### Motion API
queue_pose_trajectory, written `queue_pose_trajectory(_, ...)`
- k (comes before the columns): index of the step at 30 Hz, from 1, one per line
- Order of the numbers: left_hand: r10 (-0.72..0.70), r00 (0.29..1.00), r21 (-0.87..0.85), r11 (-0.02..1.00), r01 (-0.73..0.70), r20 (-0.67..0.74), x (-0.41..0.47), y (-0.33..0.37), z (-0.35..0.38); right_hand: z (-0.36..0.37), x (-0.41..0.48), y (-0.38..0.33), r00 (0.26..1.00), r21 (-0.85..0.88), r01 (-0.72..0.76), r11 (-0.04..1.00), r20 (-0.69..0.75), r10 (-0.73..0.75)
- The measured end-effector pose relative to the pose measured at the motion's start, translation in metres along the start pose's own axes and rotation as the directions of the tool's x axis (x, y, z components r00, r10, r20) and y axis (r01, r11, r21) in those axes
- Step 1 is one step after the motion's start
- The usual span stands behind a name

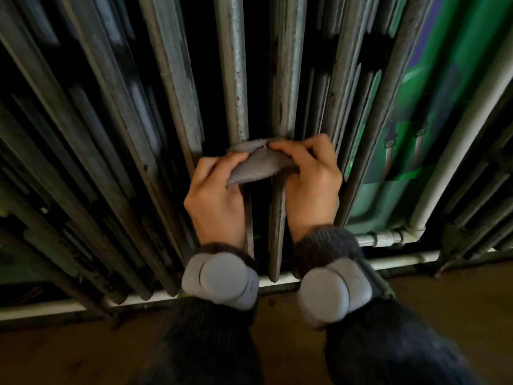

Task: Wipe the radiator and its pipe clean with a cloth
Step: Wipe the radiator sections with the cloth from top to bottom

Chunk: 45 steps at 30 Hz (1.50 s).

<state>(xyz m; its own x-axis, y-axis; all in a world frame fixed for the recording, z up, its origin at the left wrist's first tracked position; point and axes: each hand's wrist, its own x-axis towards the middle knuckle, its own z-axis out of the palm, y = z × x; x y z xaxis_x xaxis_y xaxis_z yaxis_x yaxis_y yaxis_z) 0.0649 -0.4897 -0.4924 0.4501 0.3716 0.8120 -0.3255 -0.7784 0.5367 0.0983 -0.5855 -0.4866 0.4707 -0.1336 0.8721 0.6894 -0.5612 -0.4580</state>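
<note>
**Wiping down an old radiator: somewhere mid-job, I'd say**

Both hands are on the cloth [258, 165] right now. It's a small grey rag pulled flat across the front of the 2 middle columns [236, 79] of the radiator [172, 79], about halfway up the part in view. The left hand [216, 195] pinches the left end with the thumb on top. The right hand [313, 184] has its fingers [288, 147] curled over the right end, so both are gripping the cloth, nothing else.

As for progress, it's honestly hard to call. Every column looks dull and speckled in this dim light, and I can't tell wiped metal from unwiped. My guess is the 2 columns under the cloth are the ones being worked, with plenty of columns out to the left and a few to the right left to do.

The pipe [402, 259] runs pale along the bottom, near the wooden floor [444, 315], with a metal fitting [384, 238] just above it on the right. The cloth is well apart from it, so I'd count the pipe as not yet done.
</note>
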Motion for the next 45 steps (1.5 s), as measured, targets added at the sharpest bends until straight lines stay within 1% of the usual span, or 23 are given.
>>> queue_pose_trajectory(4,-0.023,0.999,0.04,0.999,0.022,0.025,-0.026,-0.012,0.002,0.004,-0.035,0.013,0.997,-0.04,-0.063,0.997,0.039,0.065)
queue_pose_trajectory(9,-0.066,0.998,0.036,0.997,0.065,0.015,-0.039,-0.017,0.008,0.004,-0.046,0.021,0.995,-0.05,-0.069,0.996,0.067,0.072)
queue_pose_trajectory(12,-0.058,0.998,0.035,0.998,0.057,0.029,-0.04,-0.019,0.009,0.001,-0.044,0.021,0.995,-0.03,-0.07,0.997,0.072,0.072)
queue_pose_trajectory(14,-0.038,0.999,0.047,0.998,0.037,0.024,-0.042,-0.017,0.006,-0.002,-0.044,0.018,0.998,-0.025,-0.052,0.998,0.038,0.053)
queue_pose_trajectory(17,0.025,0.999,0.051,0.998,-0.024,-0.023,-0.038,-0.008,0.005,-0.004,-0.038,0.01,0.998,-0.009,-0.013,1.0,-0.06,0.012)
queue_pose_trajectory(20,0.067,0.997,0.061,0.996,-0.065,-0.042,-0.031,-0.007,0.011,0.0,-0.029,0.013,0.997,0.033,-0.055,0.998,-0.059,0.057)
queue_pose_trajectory(24,0.082,0.993,0.082,0.994,-0.076,-0.079,-0.037,-0.02,0.017,0.007,-0.042,0.015,0.989,0.061,-0.124,0.99,-0.07,0.128)
queue_pose_trajectory(27,0.075,0.996,0.073,0.995,-0.071,-0.053,-0.055,-0.033,0.019,0.01,-0.057,0.024,0.987,0.038,-0.15,0.988,-0.061,0.152)
queue_pose_trajectory(31,0.058,0.998,0.069,0.996,-0.06,0.027,-0.081,-0.051,0.021,0.012,-0.085,0.036,0.989,-0.044,-0.142,0.989,0.019,0.143)
queue_pose_trajectory(34,0.048,0.997,0.078,0.996,-0.054,0.066,-0.088,-0.057,0.02,0.013,-0.097,0.043,0.986,-0.066,-0.159,0.985,0.045,0.163)
queue_pose_trajectory(37,0.062,0.995,0.08,0.995,-0.068,0.074,-0.085,-0.05,0.016,0.009,-0.095,0.038,0.99,-0.089,-0.131,0.987,0.037,0.135)
queue_pose_trajectory(40,0.125,0.992,0.079,0.989,-0.123,-0.025,-0.061,-0.036,0.011,0.006,-0.074,0.027,0.998,-0.089,-0.059,0.994,-0.029,0.057)
queue_pose_trajectory(42,0.151,0.986,0.099,0.985,-0.143,-0.069,-0.042,-0.028,0.01,0.007,-0.058,0.023,0.998,-0.07,-0.041,0.997,-0.051,0.037)
queue_pose_trajectory(45,0.148,0.989,0.118,0.983,-0.144,-0.029,-0.036,-0.03,0.011,0.01,-0.056,0.022,0.997,-0.057,-0.058,0.997,-0.045,0.056)
